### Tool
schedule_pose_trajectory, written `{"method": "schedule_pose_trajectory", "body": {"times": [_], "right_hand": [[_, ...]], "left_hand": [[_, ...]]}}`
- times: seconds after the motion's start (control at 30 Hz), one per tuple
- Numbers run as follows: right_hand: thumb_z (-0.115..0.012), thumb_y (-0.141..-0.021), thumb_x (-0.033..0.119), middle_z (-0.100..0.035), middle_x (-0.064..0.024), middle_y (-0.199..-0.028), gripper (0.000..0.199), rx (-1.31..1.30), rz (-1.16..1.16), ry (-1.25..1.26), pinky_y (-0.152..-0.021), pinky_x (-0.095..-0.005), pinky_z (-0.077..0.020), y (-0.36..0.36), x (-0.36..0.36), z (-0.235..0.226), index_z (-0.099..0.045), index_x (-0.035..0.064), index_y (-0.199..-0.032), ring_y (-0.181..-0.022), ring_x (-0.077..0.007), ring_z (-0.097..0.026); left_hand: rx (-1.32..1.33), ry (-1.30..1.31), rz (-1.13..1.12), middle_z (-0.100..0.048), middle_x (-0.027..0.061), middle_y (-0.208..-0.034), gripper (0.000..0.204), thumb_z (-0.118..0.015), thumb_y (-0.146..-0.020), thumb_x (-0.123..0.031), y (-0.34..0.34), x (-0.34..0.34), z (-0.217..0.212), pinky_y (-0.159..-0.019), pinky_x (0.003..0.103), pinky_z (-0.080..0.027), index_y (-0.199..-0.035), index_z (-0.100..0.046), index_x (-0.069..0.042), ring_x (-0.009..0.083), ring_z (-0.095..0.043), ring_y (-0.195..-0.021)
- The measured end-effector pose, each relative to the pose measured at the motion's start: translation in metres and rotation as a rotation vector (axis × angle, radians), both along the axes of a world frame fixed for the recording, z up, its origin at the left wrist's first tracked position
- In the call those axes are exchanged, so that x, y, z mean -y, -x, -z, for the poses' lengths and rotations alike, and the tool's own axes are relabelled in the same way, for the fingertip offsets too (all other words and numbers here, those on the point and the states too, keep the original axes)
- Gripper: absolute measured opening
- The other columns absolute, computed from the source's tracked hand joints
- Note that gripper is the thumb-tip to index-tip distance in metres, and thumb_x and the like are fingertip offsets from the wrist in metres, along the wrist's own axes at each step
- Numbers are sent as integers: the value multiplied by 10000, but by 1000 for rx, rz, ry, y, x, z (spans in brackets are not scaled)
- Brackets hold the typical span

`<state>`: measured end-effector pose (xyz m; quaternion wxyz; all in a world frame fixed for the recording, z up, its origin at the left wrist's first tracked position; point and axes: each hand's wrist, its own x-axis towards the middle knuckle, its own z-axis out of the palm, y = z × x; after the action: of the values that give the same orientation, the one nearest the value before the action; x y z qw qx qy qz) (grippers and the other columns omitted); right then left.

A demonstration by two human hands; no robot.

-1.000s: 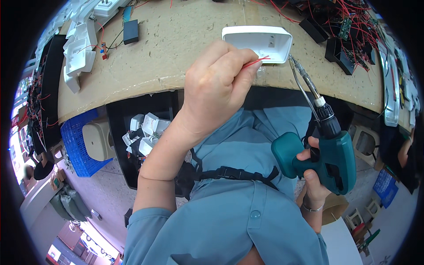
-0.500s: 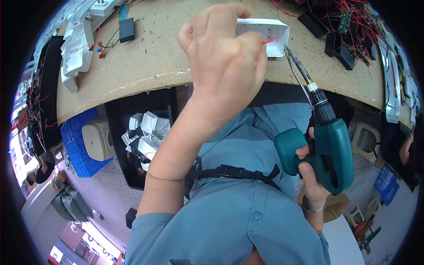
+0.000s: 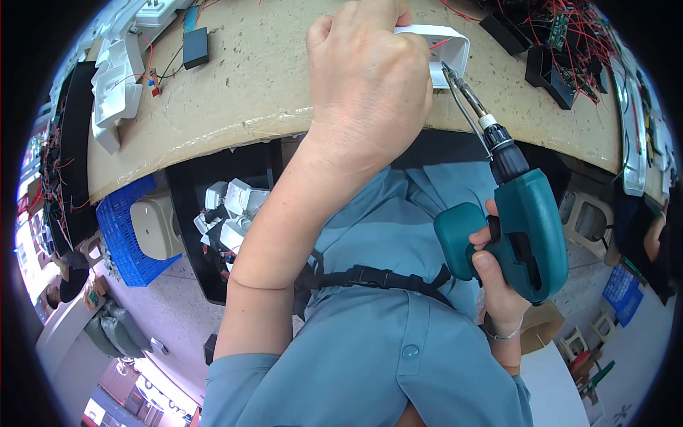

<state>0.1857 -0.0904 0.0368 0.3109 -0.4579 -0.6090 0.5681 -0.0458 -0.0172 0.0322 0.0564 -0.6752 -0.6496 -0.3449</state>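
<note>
Shifted left, the soldering gun (image 3: 530, 231) gripped in my right hand (image 3: 502, 292) points into the white housing (image 3: 459, 57), lengthwise along the tabletop (image 3: 242, 85) edge, while my left hand (image 3: 370, 89), nearer, hides its hold.

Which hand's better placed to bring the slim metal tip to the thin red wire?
Likely the right hand: it grips the green pistol-shaped tool, slim metal tip toward the white plastic box. The left hand hides part of that box, beside the thin red wire.

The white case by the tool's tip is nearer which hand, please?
Left: the left hand is at the white case, hiding its left part; the right hand, around the green tool, is farther back.
</note>
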Motion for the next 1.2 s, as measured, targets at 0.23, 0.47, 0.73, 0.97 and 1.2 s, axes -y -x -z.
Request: {"method": "schedule_pose_trajectory", "body": {"times": [0.23, 0.47, 0.73, 0.97, 1.2], "right_hand": [[-669, -779, 48, -570, -166, -1164, 559, 49, 11, -20, -742, -263, -486, 6, -6, 0, -436, -12, -1283, -829, -124, -581], [-676, -766, 41, -586, -122, -1080, 510, 43, 4, -81, -710, -244, -479, 11, -11, 1, -479, -4, -1234, -797, -108, -562], [-710, -750, 30, -608, -64, -892, 409, 14, 65, -69, -667, -242, -473, 19, -12, -4, -556, -17, -1127, -736, -105, -568], [-735, -737, -1, -631, -53, -783, 344, 47, 128, -97, -641, -242, -500, 21, -12, -5, -592, -24, -1048, -692, -104, -599], [-742, -734, 10, -644, -64, -791, 307, 45, 151, -47, -646, -257, -514, 23, -8, -10, -606, -29, -1006, -698, -113, -616]], "left_hand": [[-3, -12, -5, -535, 144, -909, 62, -611, -646, -20, -1, 0, 1, -749, 402, -382, -670, -588, 33, 300, -516, -871], [0, 0, -12, -529, 143, -900, 57, -604, -651, -15, -1, 0, 2, -724, 402, -383, -674, -579, 31, 302, -512, -861], [-45, -443, 93, -523, 149, -892, 55, -598, -652, -5, 7, -15, 21, -699, 406, -384, -671, -570, 38, 307, -512, -846], [-8, 5, 4, -524, 156, -874, 47, -593, -644, 10, -1, -1, 1, -690, 407, -387, -655, -562, 43, 311, -511, -828], [-13, -247, 78, -519, 159, -857, 44, -578, -644, 22, 1, -6, 8, -688, 409, -387, -664, -557, 55, 316, -510, -815]]}}
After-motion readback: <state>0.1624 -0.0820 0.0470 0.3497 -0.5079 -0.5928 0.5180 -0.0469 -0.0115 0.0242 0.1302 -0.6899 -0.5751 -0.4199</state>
